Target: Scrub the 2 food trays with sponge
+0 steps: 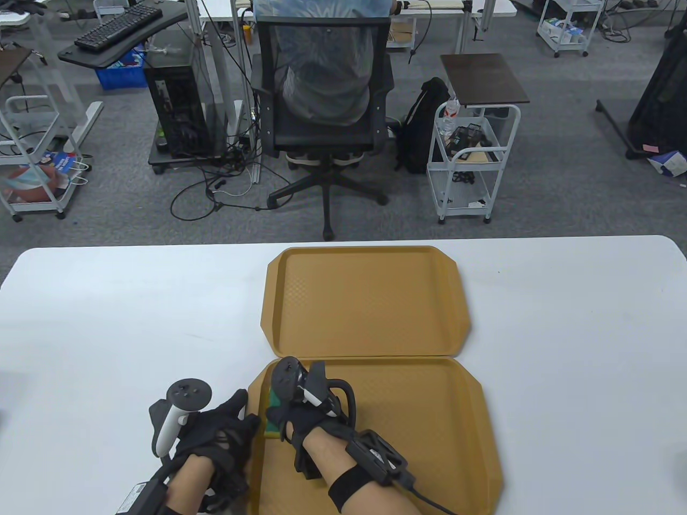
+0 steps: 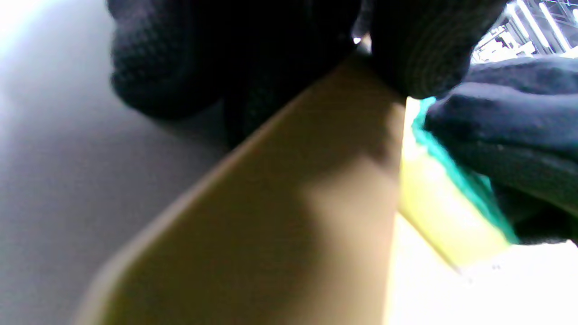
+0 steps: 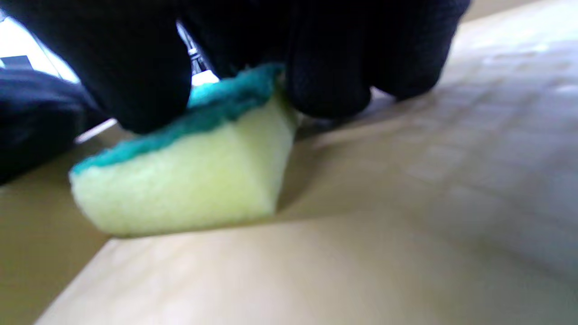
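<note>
Two tan food trays lie end to end on the white table, the far tray (image 1: 365,300) bare and the near tray (image 1: 429,429) under my hands. My right hand (image 1: 280,412) grips a yellow sponge with a green scrub top (image 1: 272,424), fingers curled over the green side, yellow side down on the near tray's left end. The right wrist view shows the sponge (image 3: 194,180) pressed on the tray floor (image 3: 406,203) under my fingers (image 3: 325,67). My left hand (image 1: 242,419) holds the near tray's left rim (image 2: 293,203), fingers outside, thumb over the edge.
The white table (image 1: 107,322) stretches left and right of the trays. Beyond its far edge stand an office chair (image 1: 322,107) with a person seated in it, a white cart (image 1: 472,161) and a computer tower (image 1: 177,107) on grey carpet.
</note>
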{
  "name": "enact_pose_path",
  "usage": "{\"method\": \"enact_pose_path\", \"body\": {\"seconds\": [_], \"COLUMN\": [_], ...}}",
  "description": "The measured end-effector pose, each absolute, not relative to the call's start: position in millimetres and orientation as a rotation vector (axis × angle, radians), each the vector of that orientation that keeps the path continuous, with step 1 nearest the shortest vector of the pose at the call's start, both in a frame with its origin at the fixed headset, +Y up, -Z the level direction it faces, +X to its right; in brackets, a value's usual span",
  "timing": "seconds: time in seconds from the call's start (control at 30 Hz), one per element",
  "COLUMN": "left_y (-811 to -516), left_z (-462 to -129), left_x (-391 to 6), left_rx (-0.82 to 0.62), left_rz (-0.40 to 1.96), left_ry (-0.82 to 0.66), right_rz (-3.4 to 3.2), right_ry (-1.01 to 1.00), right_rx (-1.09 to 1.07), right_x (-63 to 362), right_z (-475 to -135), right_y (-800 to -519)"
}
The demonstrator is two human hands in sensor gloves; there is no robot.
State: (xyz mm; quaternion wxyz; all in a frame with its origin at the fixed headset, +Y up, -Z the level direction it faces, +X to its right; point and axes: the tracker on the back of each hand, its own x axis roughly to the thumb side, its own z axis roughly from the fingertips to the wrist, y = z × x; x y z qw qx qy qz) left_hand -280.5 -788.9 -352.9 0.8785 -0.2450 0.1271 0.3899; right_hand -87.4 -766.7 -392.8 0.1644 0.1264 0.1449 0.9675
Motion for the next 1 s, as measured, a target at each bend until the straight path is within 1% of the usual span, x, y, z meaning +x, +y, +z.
{"method": "enact_pose_path", "body": {"seconds": [0.37, 0.63, 0.83, 1.0], "left_y": [-789, -789, -790, -790], "left_z": [-354, -354, -354, -354], "left_x": [-282, -282, -281, -281], "left_rx": [-0.507, -0.504, -0.504, -0.504], "left_rz": [0.804, 0.799, 0.796, 0.794], "left_ry": [0.267, 0.268, 0.268, 0.267], "right_rz": [2.731, 2.737, 2.807, 2.826], "right_ry": [0.607, 0.685, 0.647, 0.64], "right_rx": [0.521, 0.57, 0.569, 0.598], "right_x": [-86, -89, -98, -93], "right_z": [-341, -317, -305, -301], "right_y": [-766, -765, -765, -764]}}
